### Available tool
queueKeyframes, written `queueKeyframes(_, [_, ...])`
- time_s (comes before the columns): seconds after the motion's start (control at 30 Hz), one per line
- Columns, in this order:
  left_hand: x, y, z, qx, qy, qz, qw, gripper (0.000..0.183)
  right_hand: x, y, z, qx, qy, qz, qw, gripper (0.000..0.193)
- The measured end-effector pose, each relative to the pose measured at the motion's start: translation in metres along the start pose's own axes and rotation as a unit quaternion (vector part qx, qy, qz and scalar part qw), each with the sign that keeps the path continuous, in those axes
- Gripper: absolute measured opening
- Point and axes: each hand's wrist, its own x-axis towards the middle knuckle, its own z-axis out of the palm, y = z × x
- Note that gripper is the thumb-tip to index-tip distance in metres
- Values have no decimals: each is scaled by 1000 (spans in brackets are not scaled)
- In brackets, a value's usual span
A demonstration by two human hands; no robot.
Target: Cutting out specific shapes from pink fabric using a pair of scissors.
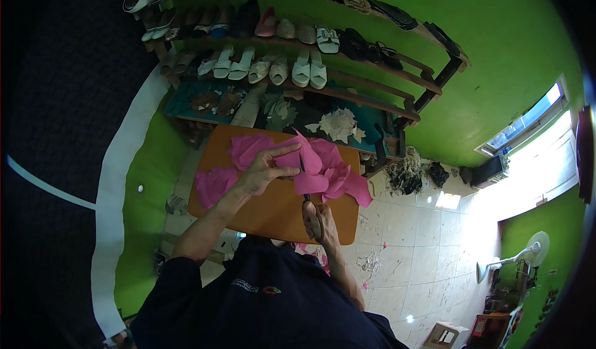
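My left hand (264,170) pinches a curved pink sheet (310,182), thin like paper or fabric, and holds it up over the table. In my right hand (321,222) are scissors (307,196), their handles wrapped by my fingers and their blades pointing away from me into the pink sheet. How far the blades are apart is hidden by the sheet. More pink pieces (249,149) lie behind my left hand, another crumpled pink piece (216,184) is at the table's left, and further pink pieces (357,187) spread over the right edge.
The brown table (267,215) stands before me. Beyond it a wooden rack (372,100) carries rows of shoes and sandals (301,69), with pale scraps (338,125) on its lowest level. Offcuts (370,262) litter the tiled floor at right, near a white fan (534,248).
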Motion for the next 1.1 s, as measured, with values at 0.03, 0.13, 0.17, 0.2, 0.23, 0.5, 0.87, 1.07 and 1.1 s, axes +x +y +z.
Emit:
queueKeyframes(0.03, [1, 0, 2, 1, 0, -1, 1000, 60, 0, 2, -1, 0, 3, 1, 1000, 56])
queueKeyframes(0.13, [2, 1, 6, 12, 20, 23, 999, 55, 0, 3, -2, -8, 20, 12, 1000, 56])
queueKeyframes(0.17, [3, 0, 4, 13, 20, 24, 999, 55, -1, 3, -2, -8, 20, 12, 1000, 56])
queueKeyframes(0.2, [6, -2, -1, 27, 42, 23, 998, 52, -2, 3, -2, -19, 27, 14, 999, 55])
queueKeyframes(0.23, [8, -2, -5, 41, 63, 23, 997, 50, -3, 1, -1, -31, 34, 16, 999, 55])
queueKeyframes(0.5, [5, 9, -2, 52, 18, -9, 998, 55, -7, -8, 4, -22, 17, -6, 1000, 57])
queueKeyframes(0.87, [-3, 5, 4, 60, 27, -7, 998, 62, 1, 0, 6, -55, 45, -6, 997, 64])
queueKeyframes(1.07, [-3, -5, 1, 35, 31, 18, 999, 63, -1, -2, 8, -53, 54, -3, 997, 63])
queueKeyframes(1.1, [-2, -8, -1, 31, 36, 17, 999, 64, 0, -2, 7, -61, 54, 4, 997, 64])
